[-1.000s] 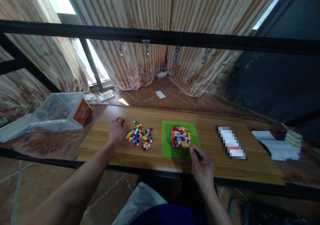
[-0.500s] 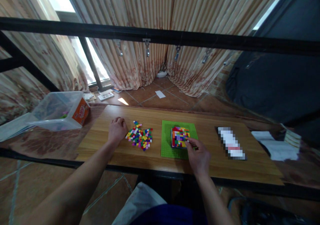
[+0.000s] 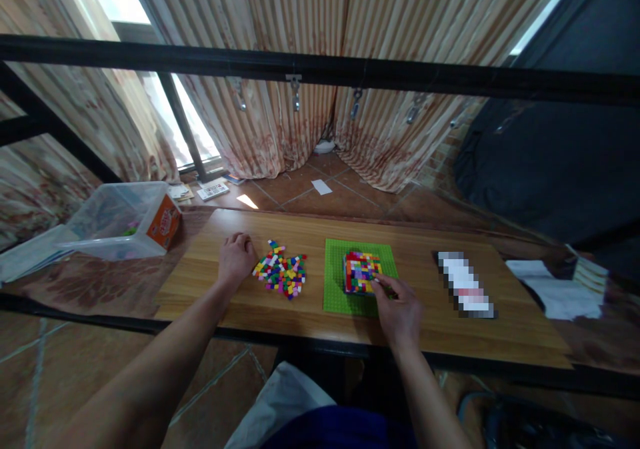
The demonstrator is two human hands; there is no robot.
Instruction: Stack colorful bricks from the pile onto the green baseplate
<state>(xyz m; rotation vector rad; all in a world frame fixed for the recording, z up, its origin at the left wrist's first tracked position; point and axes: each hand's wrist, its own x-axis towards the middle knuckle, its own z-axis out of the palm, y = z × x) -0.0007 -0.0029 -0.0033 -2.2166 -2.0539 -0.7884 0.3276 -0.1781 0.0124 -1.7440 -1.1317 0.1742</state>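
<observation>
My right hand (image 3: 403, 312) is pinched at the right edge of a block of colourful building bricks (image 3: 361, 272). Whatever its fingertips hold is too small to tell. That block sits on a green baseplate (image 3: 334, 296), whose lower right part my hand covers. To the left lies a loose pile of small building bricks (image 3: 283, 272) in many colours. Just left of the pile, my left hand (image 3: 237, 257) rests on the table with its fingers curled, and nothing shows in them.
On the wooden table (image 3: 200, 296), a phone-like slab with a blurred-out screen (image 3: 465, 286) lies at the right. Beyond the left end stands a clear plastic bin (image 3: 120, 219) with an orange label. Papers (image 3: 537, 282) are beyond the right end. A black rail (image 3: 320, 72) crosses above.
The view has shifted very slightly. My right hand stays at the block's right edge with its fingertips barely moved, and my left hand rests in the same place.
</observation>
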